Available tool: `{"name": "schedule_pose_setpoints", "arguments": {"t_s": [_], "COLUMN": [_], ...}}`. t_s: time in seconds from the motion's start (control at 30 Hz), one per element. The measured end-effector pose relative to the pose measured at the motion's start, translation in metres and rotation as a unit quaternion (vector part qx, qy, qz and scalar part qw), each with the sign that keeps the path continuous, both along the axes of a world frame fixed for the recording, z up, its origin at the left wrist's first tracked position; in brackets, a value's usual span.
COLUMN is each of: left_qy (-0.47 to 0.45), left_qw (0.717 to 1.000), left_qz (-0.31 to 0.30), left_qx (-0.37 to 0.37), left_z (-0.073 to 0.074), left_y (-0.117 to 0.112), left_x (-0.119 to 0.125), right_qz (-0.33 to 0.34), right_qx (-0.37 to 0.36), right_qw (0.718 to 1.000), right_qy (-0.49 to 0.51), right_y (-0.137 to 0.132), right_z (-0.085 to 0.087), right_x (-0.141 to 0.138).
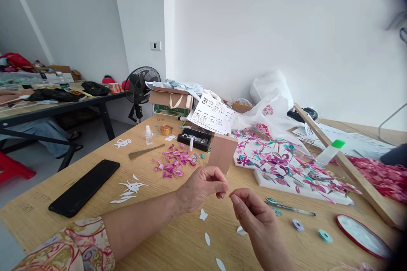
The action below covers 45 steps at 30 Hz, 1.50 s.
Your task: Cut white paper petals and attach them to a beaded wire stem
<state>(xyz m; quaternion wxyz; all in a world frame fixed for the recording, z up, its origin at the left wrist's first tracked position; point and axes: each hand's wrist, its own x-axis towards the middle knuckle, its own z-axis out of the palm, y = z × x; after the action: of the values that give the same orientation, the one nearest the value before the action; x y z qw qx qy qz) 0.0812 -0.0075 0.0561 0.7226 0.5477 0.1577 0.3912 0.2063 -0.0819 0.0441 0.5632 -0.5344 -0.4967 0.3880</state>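
Above the middle of the table, my left hand [203, 187] is closed in a pinch, fingertips pointing right. My right hand [252, 211] also pinches, its fingertips close to those of the left. Whatever lies between the fingers is too fine to make out. Below the hands are white cut paper pieces: a four-pointed one [203, 214] and a leaf-shaped one [207, 239]. Upright behind my left hand stands a small wooden board [221, 152]. Pink petals [174, 161] are scattered beyond it to the left.
A black phone [84, 187] lies at left. White foam [305, 192] bears purple and teal flowers [280, 156]. A wooden bar [346, 165] slants at right beside a green-capped bottle [330, 152]. Thread spools [324, 236] and a red-rimmed oval [362, 235] sit near right. Another person's legs [47, 135] show far left.
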Motion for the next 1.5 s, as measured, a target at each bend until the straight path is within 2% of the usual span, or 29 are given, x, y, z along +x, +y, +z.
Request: {"name": "schedule_pose_setpoints", "arguments": {"t_s": [0.1, 0.3, 0.43, 0.53, 0.63, 0.77, 0.93, 1.1, 1.2, 1.33, 1.5], "left_qy": [0.017, 0.065, 0.053, 0.039, 0.048, 0.052, 0.058, 0.090, 0.102, 0.093, 0.044], "left_qw": [1.000, 0.993, 0.992, 0.995, 0.993, 0.989, 0.990, 0.976, 0.981, 0.989, 0.996], "left_qz": [0.011, 0.044, 0.050, 0.016, -0.008, 0.018, 0.017, 0.049, 0.060, 0.043, 0.020], "left_qx": [0.008, 0.088, 0.101, 0.089, 0.109, 0.139, 0.130, 0.191, 0.155, 0.103, 0.073], "left_z": [-0.003, 0.000, 0.003, 0.002, 0.000, 0.001, 0.002, 0.002, 0.000, -0.003, 0.000], "left_y": [0.001, 0.005, 0.008, 0.009, 0.008, 0.007, 0.010, 0.010, 0.009, 0.009, 0.009], "left_x": [0.001, -0.001, -0.004, -0.005, -0.004, -0.004, -0.005, -0.005, -0.003, -0.001, -0.004], "right_qz": [-0.028, -0.005, 0.015, 0.034, 0.060, 0.085, 0.095, 0.076, 0.051, 0.024, 0.039], "right_qx": [0.009, -0.032, -0.055, -0.077, -0.101, -0.112, -0.113, -0.109, -0.099, -0.067, -0.089], "right_qw": [0.999, 0.999, 0.998, 0.991, 0.979, 0.969, 0.968, 0.975, 0.984, 0.993, 0.983], "right_qy": [-0.039, -0.014, 0.036, 0.103, 0.165, 0.203, 0.204, 0.180, 0.138, 0.091, 0.156], "right_y": [0.000, 0.000, 0.000, 0.000, 0.000, -0.001, -0.003, 0.000, 0.003, 0.004, 0.000], "right_z": [-0.001, -0.006, -0.007, -0.005, -0.002, -0.001, -0.004, -0.005, -0.007, -0.008, -0.003], "right_x": [0.002, 0.008, 0.012, 0.012, 0.010, 0.007, 0.008, 0.007, 0.006, 0.008, 0.010]}}
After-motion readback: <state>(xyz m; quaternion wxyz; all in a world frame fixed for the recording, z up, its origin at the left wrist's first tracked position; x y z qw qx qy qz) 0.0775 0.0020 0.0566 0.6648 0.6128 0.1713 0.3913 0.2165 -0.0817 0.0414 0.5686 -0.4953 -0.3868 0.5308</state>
